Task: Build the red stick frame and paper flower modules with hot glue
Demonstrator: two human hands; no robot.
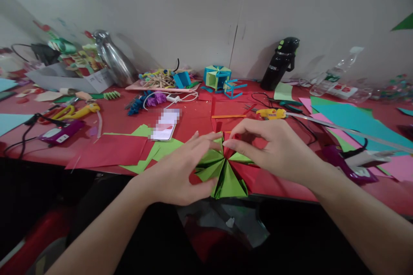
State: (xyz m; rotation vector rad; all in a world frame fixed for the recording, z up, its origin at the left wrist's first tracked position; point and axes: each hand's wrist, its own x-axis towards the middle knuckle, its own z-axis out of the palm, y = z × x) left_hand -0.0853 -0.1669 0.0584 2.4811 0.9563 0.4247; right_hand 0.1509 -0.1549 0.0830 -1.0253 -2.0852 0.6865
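Observation:
A green folded-paper rosette (pixel 230 180) with fanned pleats lies at the table's front edge. Over its left side my left hand (pixel 180 169) is spread, fingers apart, with the thumb against the pleats. My right hand (pixel 274 146) is closed in a pinch on a small red folded paper piece (pixel 228 151), at the far side of the rosette's centre. The fingers partly hide that piece. Beneath the rosette's right side, red paper (pixel 245 174) shows.
Left of the rosette are red sheets (pixel 112 150), green sheets and a phone (pixel 166 124). Yellow glue guns (pixel 271 114) lie on both sides. Behind stand a black bottle (pixel 280 64), a steel jug (pixel 114 58) and a blue-green paper model (pixel 217 78). Coloured sheets (pixel 358 122) lie right.

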